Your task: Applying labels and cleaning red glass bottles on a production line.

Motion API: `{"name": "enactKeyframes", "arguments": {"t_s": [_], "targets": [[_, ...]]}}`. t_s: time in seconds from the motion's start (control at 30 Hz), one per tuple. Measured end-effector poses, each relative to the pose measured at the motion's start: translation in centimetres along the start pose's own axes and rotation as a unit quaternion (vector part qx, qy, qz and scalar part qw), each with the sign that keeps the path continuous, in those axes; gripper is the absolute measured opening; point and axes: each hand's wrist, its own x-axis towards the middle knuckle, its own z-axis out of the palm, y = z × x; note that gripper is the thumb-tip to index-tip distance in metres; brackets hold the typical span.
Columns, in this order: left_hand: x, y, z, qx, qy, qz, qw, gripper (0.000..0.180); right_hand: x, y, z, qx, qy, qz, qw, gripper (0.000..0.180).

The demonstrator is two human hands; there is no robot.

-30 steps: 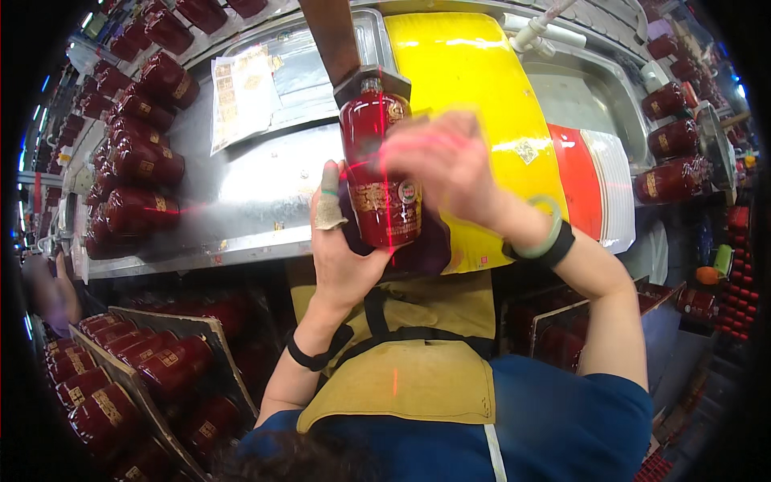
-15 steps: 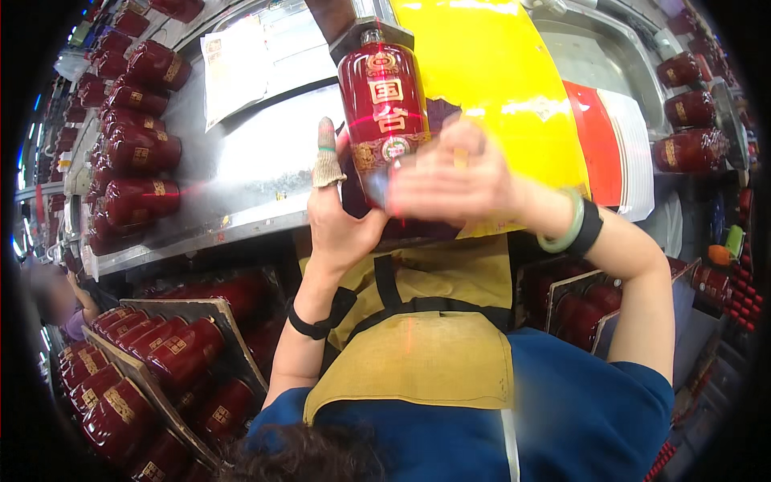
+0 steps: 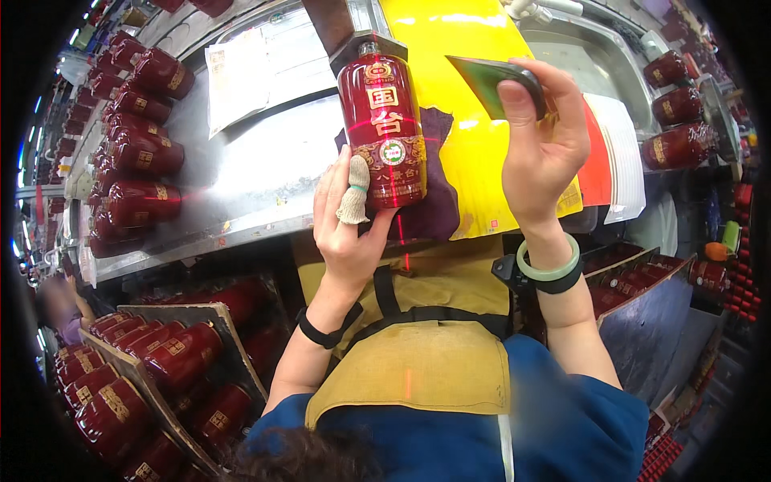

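Note:
A glossy dark red bottle [image 3: 384, 128] with gold and white print lies on its back, neck pointing away, on a dark purple cloth [image 3: 440, 173]. Its neck end rests against a dark angled holder [image 3: 353, 42]. My left hand [image 3: 347, 221] holds the bottle's lower left side, thumb by the base; a knitted finger cot [image 3: 356, 191] covers one finger. To the right, above a yellow sheet [image 3: 482, 173], my right hand [image 3: 546, 132] grips a flat scraper [image 3: 486, 84] with a greenish blade and dark edge, raised clear of the bottle. Red light lines cross the label.
Red bottles [image 3: 144, 153] stand in rows at the left of the metal bench [image 3: 265, 165]; several more [image 3: 679, 147] are on the right. Paper sheets [image 3: 238, 84] lie at the back left, a metal basin [image 3: 594, 60] at the back right. Bottle crates [image 3: 233, 345] flank me.
My right hand has lifted off the lower part of the bottle and moved right with the scraper. My left hand has shifted right and lower, its fingers now along the bottle's side.

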Motion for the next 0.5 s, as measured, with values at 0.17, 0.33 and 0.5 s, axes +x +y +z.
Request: {"name": "enactKeyframes", "arguments": {"t_s": [0.17, 0.33, 0.5], "targets": [[2.1, 1.7, -0.5, 0.029, -0.056, -0.004, 0.998, 0.088, -1.1, 0.0, -0.8, 0.038, 0.025, 0.106, 0.993, 0.02], [3.0, 3.2, -0.8, 0.145, -0.131, 0.018, 0.98, 0.086, -1.6, -0.4, -0.7, 0.062, -0.015, 0.14, 0.988, 0.017], [2.5, 3.7, -0.1, 0.214, -0.129, 0.043, 0.967, 0.076, -1.2, -0.4, -0.7, 0.026, -0.06, 0.118, 0.991, 0.018]]}}
